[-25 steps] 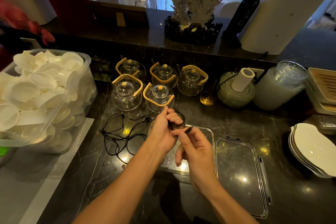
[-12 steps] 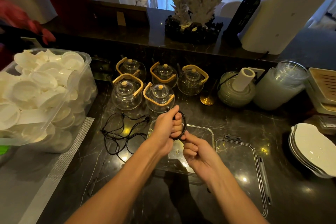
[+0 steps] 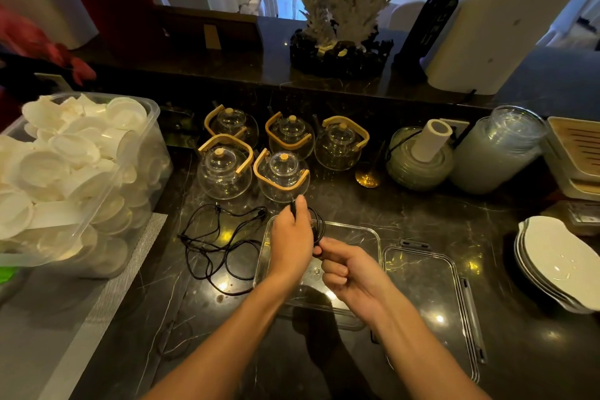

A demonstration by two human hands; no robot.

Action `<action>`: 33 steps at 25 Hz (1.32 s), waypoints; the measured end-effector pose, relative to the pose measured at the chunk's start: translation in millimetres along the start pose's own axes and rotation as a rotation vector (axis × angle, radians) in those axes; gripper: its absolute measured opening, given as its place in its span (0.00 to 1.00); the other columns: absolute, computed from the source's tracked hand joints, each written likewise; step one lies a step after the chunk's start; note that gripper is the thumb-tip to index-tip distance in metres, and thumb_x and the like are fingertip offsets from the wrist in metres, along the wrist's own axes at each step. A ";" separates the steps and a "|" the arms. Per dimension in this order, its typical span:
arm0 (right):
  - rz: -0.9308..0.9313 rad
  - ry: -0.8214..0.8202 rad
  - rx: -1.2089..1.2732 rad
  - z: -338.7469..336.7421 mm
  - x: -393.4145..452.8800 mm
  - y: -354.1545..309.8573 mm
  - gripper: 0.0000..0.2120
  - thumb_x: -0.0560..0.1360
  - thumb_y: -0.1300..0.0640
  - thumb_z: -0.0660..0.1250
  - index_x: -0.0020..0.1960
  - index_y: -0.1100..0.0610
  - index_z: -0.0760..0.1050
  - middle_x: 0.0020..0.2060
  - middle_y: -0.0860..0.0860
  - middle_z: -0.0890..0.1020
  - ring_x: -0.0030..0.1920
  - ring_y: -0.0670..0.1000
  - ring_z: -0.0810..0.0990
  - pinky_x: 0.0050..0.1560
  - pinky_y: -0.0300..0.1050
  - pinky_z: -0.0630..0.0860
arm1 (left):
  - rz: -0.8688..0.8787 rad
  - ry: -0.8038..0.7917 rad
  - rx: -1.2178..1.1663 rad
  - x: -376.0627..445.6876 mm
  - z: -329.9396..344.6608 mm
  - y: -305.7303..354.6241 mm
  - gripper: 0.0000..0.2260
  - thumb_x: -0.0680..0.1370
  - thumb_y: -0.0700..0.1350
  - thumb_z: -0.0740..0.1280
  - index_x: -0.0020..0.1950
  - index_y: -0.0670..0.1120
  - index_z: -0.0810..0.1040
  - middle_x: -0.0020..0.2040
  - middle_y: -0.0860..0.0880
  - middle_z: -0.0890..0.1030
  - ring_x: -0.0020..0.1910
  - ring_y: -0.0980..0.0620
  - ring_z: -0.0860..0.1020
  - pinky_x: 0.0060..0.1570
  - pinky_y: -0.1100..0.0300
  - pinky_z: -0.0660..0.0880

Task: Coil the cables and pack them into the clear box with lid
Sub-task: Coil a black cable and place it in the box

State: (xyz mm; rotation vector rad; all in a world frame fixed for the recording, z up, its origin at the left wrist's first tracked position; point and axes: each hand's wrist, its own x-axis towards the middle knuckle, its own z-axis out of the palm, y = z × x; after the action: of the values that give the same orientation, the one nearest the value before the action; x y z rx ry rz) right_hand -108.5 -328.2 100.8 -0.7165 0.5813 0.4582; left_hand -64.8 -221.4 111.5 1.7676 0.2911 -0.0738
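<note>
A dark marble counter [image 3: 422, 224] fills the view from edge to edge. On its left stands a big translucent tub [image 3: 107, 191] heaped with white dishes, and a grey woven mat [image 3: 107, 295] runs out from under it. Along the back sit five glass teapots [image 3: 282, 175] with bamboo handles, then a jar of stacked glass lids [image 3: 500, 149] further right; a pile of white plates [image 3: 558, 263] lies at the far right edge.

In the middle of the counter is the clear box [image 3: 367, 237], open and low-walled, with both hands above it. Its lid [image 3: 431, 295] lies flat just beside it on the right, touching or nearly touching its wall (I cannot tell which).

The left hand [image 3: 290, 240] is closed around a small coil of black cable [image 3: 319, 226], thumb up, one cable end poking out by the thumb tip. The right hand [image 3: 349, 269] is curled into a loose fist just beside the left, its thumb and forefinger pinching the lower part of the same coil — the loop shows between the two hands, over the far end of the box.

Left of the box, a second black cable [image 3: 214, 247] sprawls in loose tangled loops on the bare counter, apart from both hands.
</note>
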 end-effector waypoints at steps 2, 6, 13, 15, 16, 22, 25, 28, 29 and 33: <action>-0.058 -0.017 -0.076 -0.8 1.4 0.3 0.03 0.81 0.65 0.63 0.53 0.63 0.74 0.37 0.53 0.76 0.22 0.42 0.64 0.20 0.33 0.59 | 0.048 0.008 0.035 0.9 -0.1 -5.4 0.22 0.86 0.55 0.55 0.35 0.46 0.71 0.29 0.51 0.72 0.27 0.57 0.69 0.29 0.62 0.66; -0.216 -0.007 -0.267 -2.8 4.4 5.7 0.09 0.82 0.63 0.64 0.59 0.64 0.79 0.38 0.51 0.77 0.29 0.44 0.68 0.26 0.35 0.63 | 0.030 -0.061 0.114 6.0 -3.5 -14.4 0.22 0.86 0.56 0.54 0.37 0.47 0.73 0.31 0.52 0.75 0.31 0.54 0.73 0.34 0.57 0.69; -0.360 -0.024 -0.413 1.6 1.8 4.2 0.10 0.81 0.67 0.61 0.56 0.65 0.81 0.41 0.56 0.80 0.33 0.45 0.76 0.32 0.43 0.79 | 0.087 -0.043 0.298 1.3 -5.1 -27.8 0.20 0.85 0.56 0.54 0.41 0.47 0.75 0.34 0.52 0.79 0.34 0.55 0.78 0.32 0.61 0.67; -0.402 0.018 -0.515 6.9 0.5 4.6 0.08 0.80 0.67 0.65 0.57 0.65 0.79 0.42 0.56 0.81 0.33 0.46 0.79 0.34 0.45 0.81 | 0.132 -0.068 0.328 3.7 -5.9 -29.9 0.19 0.86 0.55 0.55 0.40 0.48 0.75 0.32 0.52 0.78 0.31 0.56 0.77 0.31 0.63 0.67; -0.423 0.059 -0.553 8.2 1.1 5.5 0.09 0.79 0.67 0.66 0.59 0.63 0.76 0.42 0.57 0.81 0.33 0.48 0.81 0.34 0.46 0.82 | 0.159 -0.100 0.327 5.0 -6.1 -30.4 0.19 0.86 0.54 0.56 0.40 0.48 0.75 0.32 0.52 0.78 0.30 0.57 0.76 0.31 0.64 0.68; -0.751 0.238 -1.128 -6.4 6.9 2.2 0.09 0.79 0.58 0.70 0.57 0.48 0.76 0.38 0.54 0.82 0.33 0.54 0.82 0.34 0.51 0.82 | 0.183 -0.257 0.320 5.0 -7.1 -29.0 0.15 0.86 0.51 0.56 0.47 0.48 0.77 0.36 0.52 0.80 0.33 0.57 0.79 0.32 0.66 0.72; -0.933 0.334 -1.306 -11.9 10.7 0.9 0.08 0.79 0.55 0.70 0.58 0.49 0.81 0.45 0.44 0.81 0.42 0.43 0.80 0.42 0.40 0.78 | 0.143 -0.365 0.205 2.1 -9.7 -27.6 0.10 0.86 0.48 0.56 0.52 0.48 0.76 0.39 0.53 0.79 0.35 0.59 0.78 0.32 0.69 0.73; -0.905 0.305 -1.078 -14.3 16.6 -1.6 0.08 0.78 0.60 0.70 0.56 0.51 0.82 0.49 0.45 0.82 0.49 0.42 0.81 0.48 0.38 0.78 | 0.122 -0.455 0.158 1.7 -11.9 -29.2 0.06 0.86 0.46 0.59 0.57 0.48 0.74 0.47 0.53 0.80 0.43 0.63 0.80 0.41 0.69 0.76; -0.892 0.295 -1.059 -14.7 17.2 -1.7 0.07 0.79 0.60 0.70 0.55 0.51 0.82 0.48 0.45 0.83 0.50 0.42 0.82 0.47 0.38 0.78 | 0.106 -0.480 0.158 2.1 -12.0 -30.2 0.06 0.86 0.46 0.59 0.59 0.48 0.74 0.50 0.53 0.81 0.44 0.63 0.80 0.42 0.68 0.76; -0.837 0.358 -1.033 -17.7 19.7 -0.6 0.06 0.81 0.57 0.67 0.57 0.51 0.75 0.42 0.47 0.84 0.41 0.44 0.82 0.40 0.43 0.78 | 0.079 -0.546 0.222 1.8 -10.8 -40.4 0.10 0.86 0.49 0.57 0.65 0.49 0.71 0.51 0.49 0.83 0.39 0.65 0.81 0.44 0.64 0.78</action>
State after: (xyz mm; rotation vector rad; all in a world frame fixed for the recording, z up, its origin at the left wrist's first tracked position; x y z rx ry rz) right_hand -99.4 -337.6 77.8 -1.9495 0.2885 -0.2151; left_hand -73.8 -203.1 74.9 1.8968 -0.1901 -0.5391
